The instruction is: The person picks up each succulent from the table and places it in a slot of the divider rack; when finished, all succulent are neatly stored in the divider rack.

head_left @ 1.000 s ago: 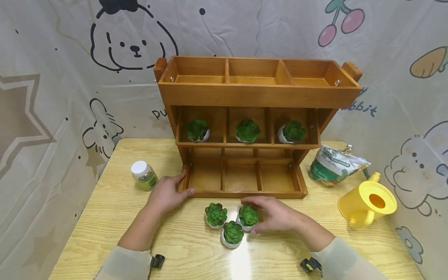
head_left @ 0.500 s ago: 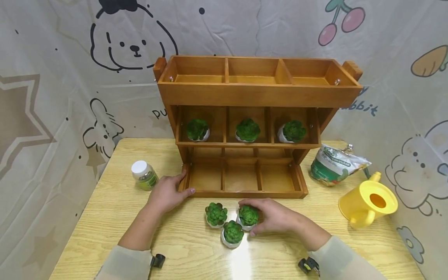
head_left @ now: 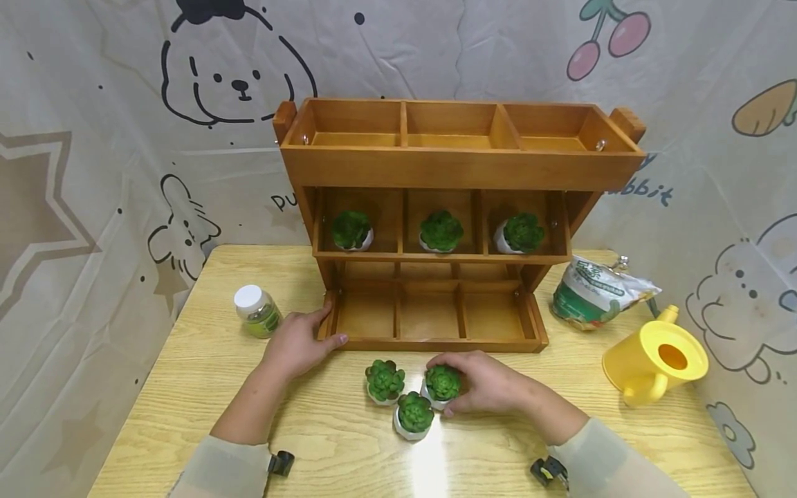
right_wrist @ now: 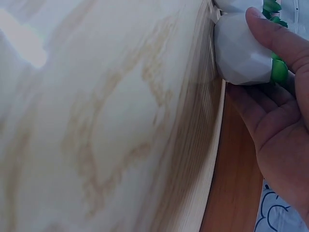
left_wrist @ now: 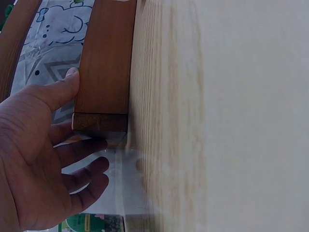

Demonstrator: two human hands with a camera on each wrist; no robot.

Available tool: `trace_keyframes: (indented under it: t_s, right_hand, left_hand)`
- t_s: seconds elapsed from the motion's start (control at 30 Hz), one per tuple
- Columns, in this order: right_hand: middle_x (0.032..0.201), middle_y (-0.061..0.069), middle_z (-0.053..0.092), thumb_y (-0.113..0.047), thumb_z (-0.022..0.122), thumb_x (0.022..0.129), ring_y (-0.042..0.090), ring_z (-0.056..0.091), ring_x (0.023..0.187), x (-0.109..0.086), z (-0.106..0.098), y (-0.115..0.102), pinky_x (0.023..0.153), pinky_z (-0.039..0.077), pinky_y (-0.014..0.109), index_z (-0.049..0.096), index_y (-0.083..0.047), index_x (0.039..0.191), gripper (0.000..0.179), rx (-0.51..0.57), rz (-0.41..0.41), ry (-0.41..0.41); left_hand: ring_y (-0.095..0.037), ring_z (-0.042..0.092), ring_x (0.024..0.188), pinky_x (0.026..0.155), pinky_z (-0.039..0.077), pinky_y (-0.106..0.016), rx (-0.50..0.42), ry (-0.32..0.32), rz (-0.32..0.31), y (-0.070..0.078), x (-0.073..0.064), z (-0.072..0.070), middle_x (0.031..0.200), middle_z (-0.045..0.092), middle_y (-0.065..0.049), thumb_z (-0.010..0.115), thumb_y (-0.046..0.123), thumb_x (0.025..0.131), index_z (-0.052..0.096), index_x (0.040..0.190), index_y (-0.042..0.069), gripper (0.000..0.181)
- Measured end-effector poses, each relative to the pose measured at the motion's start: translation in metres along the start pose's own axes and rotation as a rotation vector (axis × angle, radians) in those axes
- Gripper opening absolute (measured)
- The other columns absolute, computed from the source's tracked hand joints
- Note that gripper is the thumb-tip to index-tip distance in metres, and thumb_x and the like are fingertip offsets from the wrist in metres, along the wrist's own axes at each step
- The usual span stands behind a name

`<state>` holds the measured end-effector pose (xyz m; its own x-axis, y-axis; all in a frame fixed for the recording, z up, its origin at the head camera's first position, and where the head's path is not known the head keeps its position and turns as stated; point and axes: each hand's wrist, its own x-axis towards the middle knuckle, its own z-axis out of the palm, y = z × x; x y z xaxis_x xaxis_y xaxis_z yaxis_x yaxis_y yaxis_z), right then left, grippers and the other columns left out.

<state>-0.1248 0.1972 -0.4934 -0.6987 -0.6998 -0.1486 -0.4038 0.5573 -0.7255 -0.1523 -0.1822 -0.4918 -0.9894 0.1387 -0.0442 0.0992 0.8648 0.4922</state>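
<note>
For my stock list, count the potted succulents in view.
6. The rack holds three in its middle tier: left one, centre one, right one. The table holds three: left plant, nearest plant, and right plant, gripped by the right hand. Others may be hidden.

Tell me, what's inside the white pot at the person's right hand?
A green succulent tops the white pot, which the right hand holds. The plant spreads over the pot's opening, so whatever fills the pot beneath it is covered and can't be seen.
</note>
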Motion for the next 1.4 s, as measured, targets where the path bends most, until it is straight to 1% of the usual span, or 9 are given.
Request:
trace_keyframes:
  t_s: [0.23,0.47,0.6,0.7,0.77,0.93,1.0,1.13,1.4]
  right_hand:
    - [0.119,-0.012,0.069,-0.031,0.096,0.073,0.007,0.064,0.109,-0.002,0.0,0.002,0.1,0.053,0.034,0.062,-0.022,0.139,0.076,-0.032,0.002,0.018]
    - [0.12,-0.013,0.069,-0.03,0.095,0.075,0.005,0.065,0.108,-0.006,-0.007,0.002,0.098,0.054,0.032,0.063,-0.02,0.138,0.072,-0.049,-0.02,0.047]
    - [0.12,-0.01,0.069,-0.029,0.094,0.076,0.007,0.065,0.105,-0.009,-0.012,0.0,0.094,0.055,0.031,0.062,-0.018,0.139,0.072,-0.04,-0.004,0.059]
    - [0.121,-0.009,0.069,-0.031,0.094,0.076,0.007,0.065,0.105,-0.012,-0.017,0.0,0.094,0.055,0.032,0.062,-0.018,0.14,0.073,-0.048,0.007,0.07]
    - [0.121,-0.008,0.069,-0.033,0.094,0.076,0.008,0.066,0.105,-0.013,-0.02,-0.001,0.094,0.055,0.033,0.062,-0.018,0.14,0.073,-0.056,-0.003,0.08]
    - [0.114,-0.008,0.072,-0.034,0.094,0.076,0.009,0.067,0.099,-0.017,-0.03,-0.001,0.09,0.057,0.036,0.063,-0.018,0.137,0.07,-0.089,-0.053,0.126]
    - [0.112,-0.01,0.072,-0.033,0.095,0.075,0.008,0.067,0.097,-0.018,-0.035,-0.001,0.088,0.057,0.035,0.064,-0.019,0.136,0.07,-0.098,-0.054,0.145]
    - [0.111,-0.013,0.072,-0.034,0.095,0.076,0.007,0.068,0.099,-0.02,-0.044,0.0,0.089,0.057,0.035,0.064,-0.018,0.135,0.069,-0.094,-0.048,0.162]
    - [0.111,-0.008,0.073,-0.039,0.094,0.077,0.008,0.069,0.097,-0.021,-0.058,0.0,0.084,0.059,0.033,0.064,-0.015,0.135,0.07,-0.084,-0.062,0.172]
  left_hand:
    - [-0.045,0.059,0.128,0.105,0.048,-0.06,-0.012,-0.004,0.001,0.001,0.0,0.0,0.139,0.063,-0.024,0.074,0.057,0.091,0.048,0.156,0.013,0.083]
    - [-0.046,0.059,0.127,0.104,0.047,-0.061,-0.008,-0.003,0.002,0.001,0.0,0.0,0.138,0.063,-0.025,0.074,0.058,0.091,0.048,0.157,0.012,0.084]
    - [-0.046,0.059,0.128,0.105,0.047,-0.061,-0.013,-0.005,-0.006,0.001,0.0,0.001,0.138,0.063,-0.025,0.074,0.057,0.091,0.047,0.157,0.013,0.084]
    - [-0.046,0.059,0.127,0.104,0.047,-0.062,-0.012,-0.005,0.0,0.0,0.0,0.001,0.137,0.063,-0.025,0.074,0.057,0.091,0.047,0.157,0.012,0.084]
    - [-0.046,0.06,0.126,0.104,0.048,-0.061,-0.011,-0.007,-0.002,0.001,0.0,0.0,0.137,0.063,-0.025,0.074,0.058,0.091,0.047,0.157,0.013,0.084]
    - [-0.045,0.06,0.126,0.103,0.048,-0.061,-0.009,-0.007,-0.002,0.001,0.0,-0.001,0.137,0.064,-0.025,0.073,0.059,0.091,0.047,0.157,0.013,0.084]
    - [-0.046,0.06,0.126,0.103,0.048,-0.061,-0.011,-0.006,-0.002,0.001,0.0,-0.001,0.137,0.063,-0.025,0.073,0.059,0.091,0.047,0.157,0.013,0.084]
    - [-0.045,0.06,0.126,0.103,0.048,-0.061,-0.016,-0.007,0.001,0.001,0.0,-0.001,0.137,0.064,-0.025,0.073,0.058,0.091,0.047,0.157,0.013,0.084]
    - [-0.044,0.061,0.125,0.103,0.049,-0.06,-0.013,-0.015,0.007,0.0,0.0,0.0,0.136,0.064,-0.024,0.074,0.057,0.092,0.046,0.157,0.012,0.084]
